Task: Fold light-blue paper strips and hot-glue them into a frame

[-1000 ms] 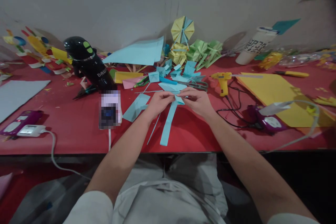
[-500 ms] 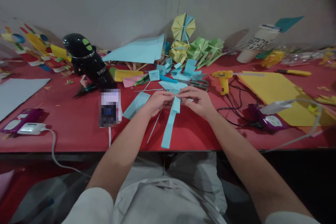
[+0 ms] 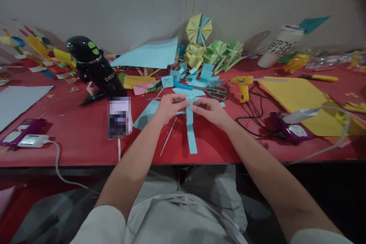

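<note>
A light blue paper strip (image 3: 191, 137) hangs down between my hands, its lower end toward the table's front edge. My left hand (image 3: 170, 107) pinches its upper end from the left, thumb and fingers together. From the other side my right hand (image 3: 210, 109) grips the same end with its fingertips. The fold at the top is partly hidden by my fingers. Just beyond the hands lie light blue paper pieces (image 3: 190, 91) and grey-handled scissors (image 3: 217, 92). A blue paper sheet (image 3: 145, 116) and a thin strip (image 3: 168, 137) lie left of the hanging strip.
A yellow glue gun (image 3: 243, 87) with a black cord stands right, near yellow paper (image 3: 297, 95). At left are a black bottle (image 3: 98, 68), a phone (image 3: 119, 118) and a purple power socket (image 3: 24, 131). Folded paper models (image 3: 199, 30) stand by the wall.
The strip's lower end has swung to the right and slightly up, and its upper fold now lies flatter and straighter. Both hands have stayed close together at its top, with fingers slightly shifted.
</note>
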